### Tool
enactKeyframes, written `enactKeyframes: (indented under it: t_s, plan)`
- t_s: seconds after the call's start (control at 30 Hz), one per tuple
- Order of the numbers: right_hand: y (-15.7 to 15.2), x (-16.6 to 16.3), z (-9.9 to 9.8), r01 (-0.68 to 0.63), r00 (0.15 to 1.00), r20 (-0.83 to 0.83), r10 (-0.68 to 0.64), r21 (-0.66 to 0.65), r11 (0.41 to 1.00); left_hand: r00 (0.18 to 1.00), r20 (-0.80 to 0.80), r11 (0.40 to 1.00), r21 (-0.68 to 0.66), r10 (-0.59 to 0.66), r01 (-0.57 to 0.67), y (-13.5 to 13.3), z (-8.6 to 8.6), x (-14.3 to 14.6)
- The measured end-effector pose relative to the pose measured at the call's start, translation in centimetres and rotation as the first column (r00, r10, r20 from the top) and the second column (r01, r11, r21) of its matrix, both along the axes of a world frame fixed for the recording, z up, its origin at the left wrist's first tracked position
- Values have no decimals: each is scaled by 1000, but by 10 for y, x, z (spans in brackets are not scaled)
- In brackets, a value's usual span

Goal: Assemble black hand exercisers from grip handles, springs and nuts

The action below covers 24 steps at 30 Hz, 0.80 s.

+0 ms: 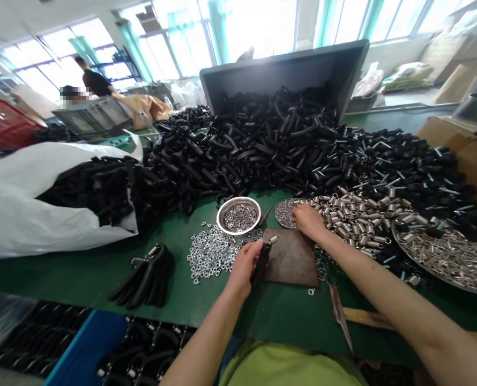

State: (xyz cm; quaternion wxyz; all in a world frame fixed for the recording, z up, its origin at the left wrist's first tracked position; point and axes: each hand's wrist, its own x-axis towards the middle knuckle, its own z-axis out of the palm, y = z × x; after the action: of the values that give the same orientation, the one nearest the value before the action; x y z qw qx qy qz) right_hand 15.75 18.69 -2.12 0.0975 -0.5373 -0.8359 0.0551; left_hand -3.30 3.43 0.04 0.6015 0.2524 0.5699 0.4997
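My left hand (244, 268) is closed around a black curved handle (261, 262) with a metal tip, held upright at the left edge of a brown square pad (292, 260). My right hand (308, 221) reaches over a flat dish of small metal parts (283, 210), fingers curled down onto it; what they pinch is hidden. A steel bowl of rings (238, 215) stands just left of that dish. A heap of loose silver washers (212, 253) lies beside my left hand. Several metal springs (357, 217) are piled right of my right hand.
A huge pile of black curved handles (278, 147) spills from a tipped grey bin (282, 72). A white bag of handles (41, 203) lies left, a finished stack (148, 276) near front. A large tray of springs (447, 254) sits right. Another person (94, 80) stands far back left.
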Motion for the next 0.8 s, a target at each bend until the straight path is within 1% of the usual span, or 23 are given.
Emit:
enactKeyframes:
  t_s: [0.03,0.1,0.17,0.23,0.33,0.43,0.5,0.57,0.67,0.8]
  plan:
    - [2,1,-1,8,1000,-12,-8,-6,1000,990,136,998,-65,32,-23,0,2,-2]
    - [4,3,0,34,998,-44,-34,-16,999,934,348,988,-156,75,-21,-1,4,-5]
    - [5,5,4,61,994,-88,-63,-26,998,877,476,984,-176,64,24,-3,6,-4]
    - [0,6,12,71,986,-145,-76,-33,997,840,541,984,-170,46,55,-4,8,-2]
    - [-23,3,30,23,971,-237,-35,-53,998,810,585,984,-168,48,63,-5,10,2]
    - [-64,-4,47,-116,931,-356,84,-68,991,808,587,984,-169,51,61,-6,13,5]
    - [-89,-8,52,-219,879,-440,183,-31,975,818,574,984,-168,43,66,-6,14,7]
    - [-107,-12,53,-284,842,-469,268,38,958,826,563,983,-166,34,73,-6,15,9]
    - [-116,-13,49,-325,852,-391,347,124,938,836,549,984,-159,18,84,-7,16,13]
    - [-117,-13,47,-376,891,-181,416,222,900,872,490,984,-153,-4,90,-9,17,17]
